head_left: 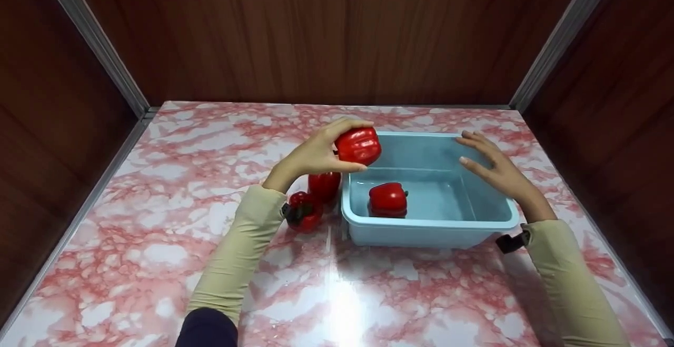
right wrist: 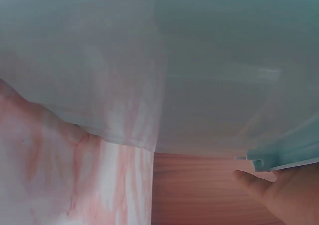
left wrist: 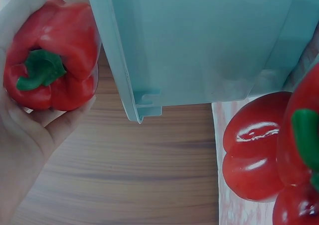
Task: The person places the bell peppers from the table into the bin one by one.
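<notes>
My left hand grips a red bell pepper above the left rim of a light blue plastic tub. In the left wrist view the held pepper shows its green stem, with fingers and thumb around its sides. Inside the tub, one red pepper lies toward the left. Two more red peppers stand just outside the tub's left wall, one pepper behind the other pepper. Over the tub's right rim hangs my right hand, fingers extended and holding nothing.
The table has a red and white marbled top. Dark wood-grain panels rise at the back and both sides, with metal strips at the corners. Dark wrist cameras are strapped to the sleeves.
</notes>
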Motion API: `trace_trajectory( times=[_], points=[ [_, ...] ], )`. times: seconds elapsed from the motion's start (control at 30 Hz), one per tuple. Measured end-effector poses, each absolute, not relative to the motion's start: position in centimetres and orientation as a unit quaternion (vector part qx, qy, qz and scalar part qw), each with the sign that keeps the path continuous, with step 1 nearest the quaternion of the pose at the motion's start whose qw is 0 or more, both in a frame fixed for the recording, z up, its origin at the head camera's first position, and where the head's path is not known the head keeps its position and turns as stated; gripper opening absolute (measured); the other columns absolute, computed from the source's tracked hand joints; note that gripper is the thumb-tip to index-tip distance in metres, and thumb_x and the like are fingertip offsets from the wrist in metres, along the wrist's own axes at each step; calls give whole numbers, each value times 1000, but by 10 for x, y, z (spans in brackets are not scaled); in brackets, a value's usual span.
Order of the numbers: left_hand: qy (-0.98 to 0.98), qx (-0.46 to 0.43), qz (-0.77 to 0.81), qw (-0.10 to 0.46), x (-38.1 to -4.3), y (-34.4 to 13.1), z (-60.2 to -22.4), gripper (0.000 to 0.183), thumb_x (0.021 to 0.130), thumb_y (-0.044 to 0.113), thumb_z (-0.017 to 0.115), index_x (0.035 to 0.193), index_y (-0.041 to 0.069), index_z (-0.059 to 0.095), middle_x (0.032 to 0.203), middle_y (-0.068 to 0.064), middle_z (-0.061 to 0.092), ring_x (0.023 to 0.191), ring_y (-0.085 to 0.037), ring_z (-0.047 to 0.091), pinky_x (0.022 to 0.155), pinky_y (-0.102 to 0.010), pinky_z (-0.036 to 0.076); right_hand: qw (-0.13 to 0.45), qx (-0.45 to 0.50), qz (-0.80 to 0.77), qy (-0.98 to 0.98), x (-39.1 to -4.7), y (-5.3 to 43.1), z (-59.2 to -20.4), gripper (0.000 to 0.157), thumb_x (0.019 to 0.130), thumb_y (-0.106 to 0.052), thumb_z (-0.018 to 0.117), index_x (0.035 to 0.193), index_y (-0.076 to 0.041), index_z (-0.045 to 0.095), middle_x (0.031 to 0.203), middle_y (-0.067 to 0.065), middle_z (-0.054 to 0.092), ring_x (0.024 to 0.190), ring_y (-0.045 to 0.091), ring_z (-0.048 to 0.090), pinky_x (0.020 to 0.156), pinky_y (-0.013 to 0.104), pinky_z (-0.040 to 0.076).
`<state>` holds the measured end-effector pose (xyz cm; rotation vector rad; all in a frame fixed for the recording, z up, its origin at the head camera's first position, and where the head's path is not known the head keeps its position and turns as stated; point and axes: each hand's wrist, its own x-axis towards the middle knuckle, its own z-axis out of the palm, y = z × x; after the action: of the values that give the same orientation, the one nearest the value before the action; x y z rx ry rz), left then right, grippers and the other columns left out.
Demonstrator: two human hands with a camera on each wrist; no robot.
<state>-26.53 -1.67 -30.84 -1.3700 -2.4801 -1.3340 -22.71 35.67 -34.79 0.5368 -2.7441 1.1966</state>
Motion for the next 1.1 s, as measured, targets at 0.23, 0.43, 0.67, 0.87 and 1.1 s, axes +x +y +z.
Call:
trace_trajectory(
  times=[0.23,0.43,0.67,0.87,1.1],
  points=[
    [-790,-442,-425,-1,-267,-14,-305,71,74,22,78,135,15,44,133,-4,48,118,-17,47,92,-33,48,49,181,396,-899,-227,356,-348,49,92,-16,57,138,-6,42,150,18,23,141,34,7,106,66,7],
    [-781,-454,-428,1,-268,-11,-305,70,74,20,78,135,13,44,132,-6,49,116,-18,48,92,-32,48,52,188,396,-897,-228,355,-348,49,92,-15,57,138,-6,43,150,18,24,141,35,7,106,66,7],
    [-784,-455,-423,-4,-268,-9,-303,71,74,23,78,135,15,44,133,-4,48,118,-17,46,93,-31,47,54,191,393,-898,-229,357,-348,49,92,-15,57,138,-7,43,150,17,24,141,35,8,106,66,8],
    [-786,-457,-417,0,-268,-6,-301,71,74,22,78,135,15,44,134,-4,48,119,-17,46,94,-31,46,55,181,392,-900,-240,368,-363,49,92,-22,58,139,-17,44,151,10,25,142,27,6,107,65,5],
    [-784,-459,-418,9,-298,2,-325,76,69,31,81,136,24,44,133,3,48,119,-14,45,93,-29,46,50,176,395,-900,-232,361,-353,49,92,-18,58,138,-9,44,150,16,25,142,31,6,107,65,4]
  ],
)
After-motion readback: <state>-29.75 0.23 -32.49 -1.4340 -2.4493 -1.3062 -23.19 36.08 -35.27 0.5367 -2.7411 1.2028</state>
